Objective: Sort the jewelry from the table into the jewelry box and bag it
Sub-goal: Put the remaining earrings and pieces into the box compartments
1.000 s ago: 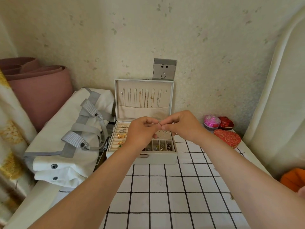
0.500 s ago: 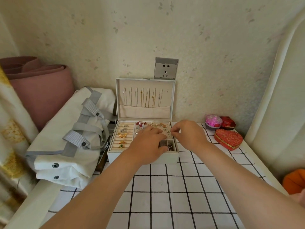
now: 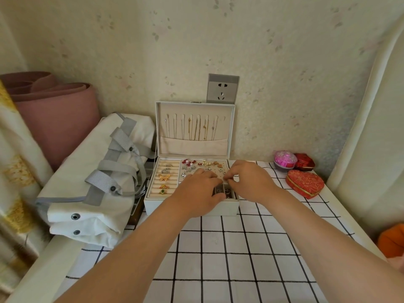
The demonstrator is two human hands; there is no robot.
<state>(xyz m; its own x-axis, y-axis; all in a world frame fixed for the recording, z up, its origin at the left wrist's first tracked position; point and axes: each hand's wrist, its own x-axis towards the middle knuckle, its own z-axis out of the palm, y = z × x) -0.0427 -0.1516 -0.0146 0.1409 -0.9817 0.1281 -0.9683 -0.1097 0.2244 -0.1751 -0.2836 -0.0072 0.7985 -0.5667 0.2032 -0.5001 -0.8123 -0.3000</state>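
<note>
A white jewelry box [image 3: 153,204] stands open against the wall, its lid upright with several chains hanging inside. Rings sit in the left rolls, earrings on the pad behind. My left hand [image 3: 197,189] lies over the front compartments, fingers bent downward; what is under them is hidden. My right hand [image 3: 249,181] is over the box's right front corner, thumb and forefinger pinching something tiny that I cannot make out. A white canvas bag [image 3: 87,178] with grey straps lies to the left of the box.
A red heart-shaped tin [image 3: 305,185], a pink ball [image 3: 284,159] and a small red box [image 3: 305,161] sit at the right rear. A rolled pink mat [image 3: 56,114] stands far left. The checked tablecloth [image 3: 218,259] covers the table front.
Both hands have come down from mid-air in front of the lid, where their fingertips met, onto the front compartments of the box.
</note>
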